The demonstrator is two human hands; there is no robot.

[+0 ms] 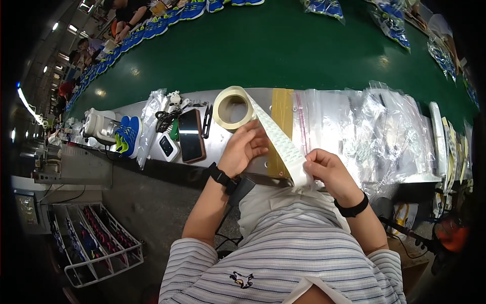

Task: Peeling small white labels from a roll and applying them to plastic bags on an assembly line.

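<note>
Pinching the label strip in its grip, right hand; left hand fingers curled loosely on roll

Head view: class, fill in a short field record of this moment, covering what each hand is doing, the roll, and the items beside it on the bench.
Left hand: left hand rests its fingers on the strip, near the roll
Right hand: right hand pinches the free end of the strip
Strip: pale sticker strip runs from the roll down to the right hand
Roll: sticker roll stands on the metal bench
Left of roll: dark phone, blue shoes
Right of roll: pile of clear plastic bags
Behind: green conveyor belt
</note>
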